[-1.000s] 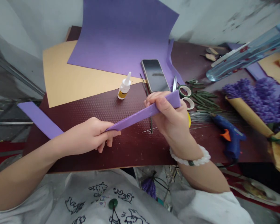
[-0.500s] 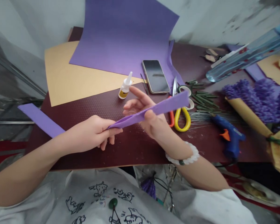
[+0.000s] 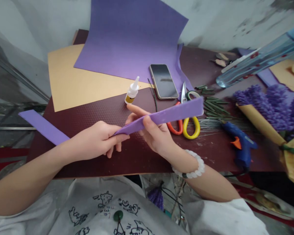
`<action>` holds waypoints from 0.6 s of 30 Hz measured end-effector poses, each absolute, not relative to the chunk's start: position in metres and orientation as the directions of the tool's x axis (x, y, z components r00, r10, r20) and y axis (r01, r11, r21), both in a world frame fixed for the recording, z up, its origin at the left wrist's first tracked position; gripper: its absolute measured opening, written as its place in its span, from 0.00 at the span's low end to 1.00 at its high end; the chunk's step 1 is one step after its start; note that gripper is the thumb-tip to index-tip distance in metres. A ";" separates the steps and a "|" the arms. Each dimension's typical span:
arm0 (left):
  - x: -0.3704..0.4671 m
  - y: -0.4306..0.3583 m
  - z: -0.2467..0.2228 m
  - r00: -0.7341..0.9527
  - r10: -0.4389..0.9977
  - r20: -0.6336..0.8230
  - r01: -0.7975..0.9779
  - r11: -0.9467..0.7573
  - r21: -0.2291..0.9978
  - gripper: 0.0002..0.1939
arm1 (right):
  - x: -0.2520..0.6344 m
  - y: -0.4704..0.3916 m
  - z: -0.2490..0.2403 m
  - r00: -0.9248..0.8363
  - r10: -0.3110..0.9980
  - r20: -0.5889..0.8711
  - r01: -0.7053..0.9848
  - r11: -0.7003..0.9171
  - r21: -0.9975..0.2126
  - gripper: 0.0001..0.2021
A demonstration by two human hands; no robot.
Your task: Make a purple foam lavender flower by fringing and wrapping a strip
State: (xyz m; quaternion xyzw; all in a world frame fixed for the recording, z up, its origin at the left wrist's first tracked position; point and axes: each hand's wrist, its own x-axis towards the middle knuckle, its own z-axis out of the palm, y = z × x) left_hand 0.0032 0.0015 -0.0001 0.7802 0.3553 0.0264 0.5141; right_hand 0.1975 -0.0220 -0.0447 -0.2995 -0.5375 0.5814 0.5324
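Observation:
A long purple strip, which looks folded lengthwise, stretches between my two hands above the table. My left hand pinches its near-left end between thumb and fingers. My right hand is closed on the strip's middle, thumb on top and fingers beneath, with the free end jutting out to the right over the scissors. Just beyond my right fingertips stands a small white glue bottle with a pointed nozzle. A second purple strip lies at the table's left edge, partly behind my left forearm.
A phone lies on a large purple sheet, with a tan sheet beside it. Scissors, cut green stems, a blue glue gun, a purple bouquet and a clear bottle fill the right side.
My right hand has drawn in slightly, its index finger curling down from beside the glue bottle onto the strip. The strip's free end has shifted a little right. My left hand stays put.

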 end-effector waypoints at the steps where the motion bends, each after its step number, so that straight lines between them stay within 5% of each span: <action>1: 0.003 0.002 0.001 0.745 0.584 -0.322 0.528 -0.222 0.820 0.19 | 0.197 -0.022 -0.044 -0.300 0.927 0.226 -0.319 0.126 -0.939 0.20; 3: 0.004 0.002 0.005 0.744 0.584 -0.324 0.532 -0.225 0.816 0.18 | 0.196 -0.021 -0.043 -0.350 0.907 0.235 -0.307 0.125 -0.943 0.24; 9: 0.008 0.000 0.006 0.752 0.583 -0.306 0.520 -0.241 0.819 0.17 | 0.184 -0.021 -0.040 -0.260 0.938 0.227 -0.114 0.204 -0.972 0.08; 18: -0.002 0.007 0.007 0.731 0.589 -0.344 0.549 -0.208 0.810 0.14 | 0.200 -0.015 -0.040 0.100 0.983 0.157 -0.205 0.175 -0.963 0.06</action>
